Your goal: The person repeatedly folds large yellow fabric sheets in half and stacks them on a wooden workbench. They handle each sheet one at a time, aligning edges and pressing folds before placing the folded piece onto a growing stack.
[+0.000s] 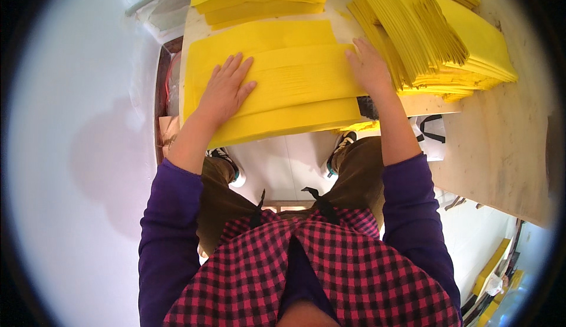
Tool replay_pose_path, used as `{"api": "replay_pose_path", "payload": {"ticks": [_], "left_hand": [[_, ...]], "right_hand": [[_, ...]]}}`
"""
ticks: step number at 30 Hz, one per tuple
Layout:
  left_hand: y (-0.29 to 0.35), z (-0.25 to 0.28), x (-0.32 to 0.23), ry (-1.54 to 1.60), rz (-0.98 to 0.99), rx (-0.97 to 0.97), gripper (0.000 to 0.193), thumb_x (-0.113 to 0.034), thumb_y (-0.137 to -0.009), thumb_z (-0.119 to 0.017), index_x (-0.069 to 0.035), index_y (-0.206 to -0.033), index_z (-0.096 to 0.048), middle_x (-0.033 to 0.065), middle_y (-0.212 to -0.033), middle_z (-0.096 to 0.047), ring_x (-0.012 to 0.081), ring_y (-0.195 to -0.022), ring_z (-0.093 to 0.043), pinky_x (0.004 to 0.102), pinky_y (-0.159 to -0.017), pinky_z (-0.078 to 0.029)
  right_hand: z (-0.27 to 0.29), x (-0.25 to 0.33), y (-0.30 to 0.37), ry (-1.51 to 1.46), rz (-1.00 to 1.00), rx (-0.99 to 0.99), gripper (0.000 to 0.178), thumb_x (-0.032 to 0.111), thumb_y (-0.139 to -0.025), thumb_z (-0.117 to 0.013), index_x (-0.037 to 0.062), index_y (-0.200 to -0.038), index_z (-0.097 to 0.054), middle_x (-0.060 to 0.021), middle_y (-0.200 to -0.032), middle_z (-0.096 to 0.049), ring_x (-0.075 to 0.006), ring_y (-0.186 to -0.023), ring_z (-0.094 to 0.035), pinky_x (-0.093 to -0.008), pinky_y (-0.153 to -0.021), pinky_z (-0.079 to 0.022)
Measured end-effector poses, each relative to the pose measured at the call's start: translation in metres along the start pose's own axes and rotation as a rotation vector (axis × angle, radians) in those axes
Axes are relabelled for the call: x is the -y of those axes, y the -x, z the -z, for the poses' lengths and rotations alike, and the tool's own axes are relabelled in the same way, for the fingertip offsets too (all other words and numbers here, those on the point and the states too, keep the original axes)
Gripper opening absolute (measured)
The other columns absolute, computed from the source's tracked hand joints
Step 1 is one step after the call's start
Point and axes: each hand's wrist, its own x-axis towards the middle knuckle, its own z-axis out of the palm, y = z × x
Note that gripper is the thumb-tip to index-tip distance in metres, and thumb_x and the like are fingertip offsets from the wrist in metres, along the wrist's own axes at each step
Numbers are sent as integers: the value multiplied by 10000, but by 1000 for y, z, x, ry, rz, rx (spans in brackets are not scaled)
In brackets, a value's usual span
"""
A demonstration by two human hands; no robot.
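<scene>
A yellow fabric-like sheet (289,76) lies folded over itself on the table in front of me, its near part hanging toward the front edge. My left hand (227,88) rests flat on its left part, fingers spread and thumb out. At the sheet's right end lies my right hand (368,67), palm down with fingers stretched forward. Nothing shows gripped in either hand. Faint creases run across the sheet's middle, between the two hands. Beneath my right wrist a small black patch (368,107) shows at the table's front edge.
Behind the sheet stands a stack of yellow sheets (262,0). A taller, fanned pile of folded yellow pieces (413,29) sits at the right on the wooden table (501,132). A white bag with black handles (432,129) is below the table. The white wall (76,150) is at my left.
</scene>
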Motion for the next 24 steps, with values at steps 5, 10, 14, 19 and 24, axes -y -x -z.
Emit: {"api": "replay_pose_path", "payload": {"ticks": [5,10,14,19,24], "left_hand": [[-3,4,2,93,-21,-35,490,-338,-980,-449,-88,-1400,-421,200,-1471,-363,375,-1388,-288,505,-1130,-213],[-11,20,5,126,48,-32,362,-186,-939,-496,-72,-1279,-546,172,-1359,-506,354,-1288,-439,480,-1075,-308],[-28,38,19,-11,179,35,311,-124,-860,-586,-80,-1165,-634,159,-1179,-612,323,-1125,-568,368,-961,-444],[-39,50,34,20,245,112,302,-213,-779,-656,-111,-1063,-667,121,-1031,-665,307,-986,-618,391,-832,-484],[-40,69,38,81,256,303,265,-220,-780,-660,-50,-984,-658,163,-921,-657,314,-889,-625,390,-752,-480]], "right_hand": [[6,20,-35,-206,242,113,283,191,-855,-631,64,-1105,-667,-144,-1140,-642,-310,-1093,-579,-372,-941,-455],[-1,35,-68,-45,225,383,239,207,-819,-668,59,-1007,-673,-126,-997,-675,-296,-946,-627,-374,-826,-495],[1,35,-85,-31,201,593,214,180,-767,-717,41,-915,-650,-121,-911,-671,-264,-856,-625,-360,-751,-495],[10,43,-91,-15,306,573,177,117,-771,-712,9,-872,-614,-110,-816,-639,-227,-783,-604,-346,-687,-477],[50,65,-74,82,352,599,150,119,-800,-674,20,-892,-607,-133,-814,-631,-271,-774,-600,-370,-696,-474]]}}
